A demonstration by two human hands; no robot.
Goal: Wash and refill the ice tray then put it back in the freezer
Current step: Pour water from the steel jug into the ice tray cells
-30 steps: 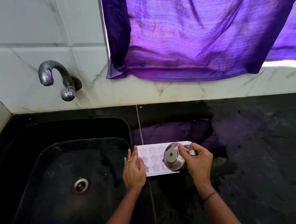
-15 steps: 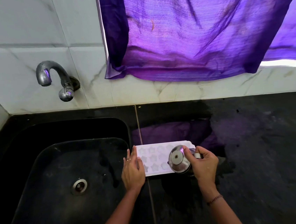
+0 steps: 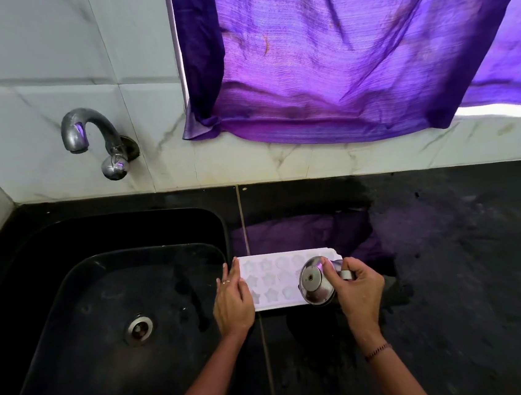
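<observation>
A white ice tray (image 3: 277,280) with star-shaped and round cells lies flat on the black counter just right of the sink. My left hand (image 3: 233,300) rests on the tray's left end, fingers laid flat, holding it down. My right hand (image 3: 357,287) grips the handle of a small steel cup (image 3: 314,281), which is tipped on its side over the tray's right end, its base turned toward me. The cells under the cup are hidden.
A black sink (image 3: 81,312) with a steel drain (image 3: 139,328) fills the left. A steel tap (image 3: 92,134) sticks out of the tiled wall above it. A purple curtain (image 3: 349,49) hangs over the back ledge. The wet black counter (image 3: 469,272) stretches to the right.
The tipped cup and my right hand have slid rightward along the tray toward its right end. My left hand has stayed on the left end.
</observation>
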